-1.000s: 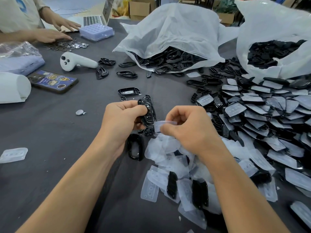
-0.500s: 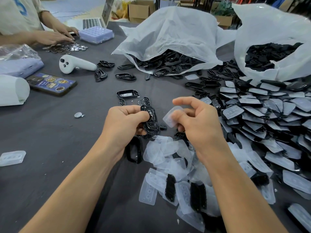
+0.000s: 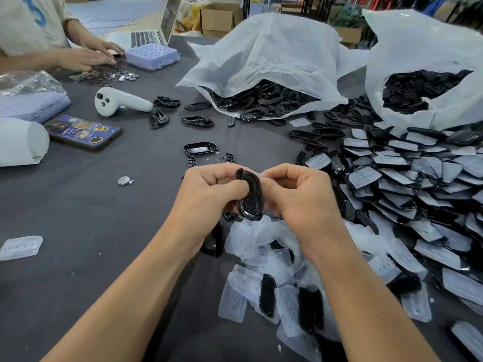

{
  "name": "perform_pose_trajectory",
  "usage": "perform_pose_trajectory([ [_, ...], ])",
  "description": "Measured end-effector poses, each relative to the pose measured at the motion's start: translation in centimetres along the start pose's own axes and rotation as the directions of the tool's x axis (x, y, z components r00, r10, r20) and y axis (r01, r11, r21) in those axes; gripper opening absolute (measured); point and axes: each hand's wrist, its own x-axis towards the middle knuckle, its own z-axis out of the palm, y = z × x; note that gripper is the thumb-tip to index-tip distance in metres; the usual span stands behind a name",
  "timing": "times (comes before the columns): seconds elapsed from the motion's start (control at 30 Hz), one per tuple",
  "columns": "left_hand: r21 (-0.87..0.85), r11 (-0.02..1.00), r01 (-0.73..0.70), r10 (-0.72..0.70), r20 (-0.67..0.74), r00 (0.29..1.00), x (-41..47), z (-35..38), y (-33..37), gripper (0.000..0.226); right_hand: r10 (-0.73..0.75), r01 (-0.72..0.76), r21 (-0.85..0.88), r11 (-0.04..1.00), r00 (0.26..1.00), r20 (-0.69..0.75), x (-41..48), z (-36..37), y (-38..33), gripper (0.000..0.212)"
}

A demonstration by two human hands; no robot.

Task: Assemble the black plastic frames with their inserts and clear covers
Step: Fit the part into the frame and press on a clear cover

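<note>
Fingers of left hand and right hand curled, pinching black frame upright between them

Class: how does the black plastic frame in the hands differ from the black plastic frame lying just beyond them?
The held black plastic frame stands on edge, pinched between left hand and right hand; the lone black plastic frame lies flat, untouched. The held one points away from the viewer; the lone one lies crosswise. Both are glossy black.

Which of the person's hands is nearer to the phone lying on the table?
Left. The phone lies beyond the left hand, off to its left; the right hand sits across the black frame both hold.
</note>
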Motion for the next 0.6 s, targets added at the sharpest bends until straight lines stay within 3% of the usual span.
perform_pose_trajectory([
  [0.17,-0.063,0.996,0.07,-0.073,-0.043,0.996,0.2,-0.3,0.3,0.024,0.12,-0.154,0.21,0.965,0.979,0.167,0.0,-0.1,-0.4,0.027],
  [0.3,-0.07,0.991,0.118,-0.117,0.019,0.993,0.2,-0.6,0.3,0.022,0.108,-0.168,0.214,0.962,0.958,0.267,0.0,-0.6,-0.4,0.051],
  [0.37,-0.077,0.99,0.119,-0.116,0.05,0.992,0.2,-0.8,0.2,0.021,0.102,-0.161,0.193,0.968,0.954,0.283,0.2,-0.8,-0.4,0.046],
  [0.5,-0.069,0.99,0.124,-0.118,0.076,0.99,0.2,-0.6,-0.1,0.022,0.091,-0.122,0.132,0.984,0.97,0.224,0.1,-0.8,-0.4,0.018],
  [0.6,-0.055,0.991,0.125,-0.119,0.088,0.989,0.2,-0.3,-0.3,0.021,0.063,-0.066,0.015,0.998,0.986,0.151,0.1,-1.2,-0.3,0.022],
])
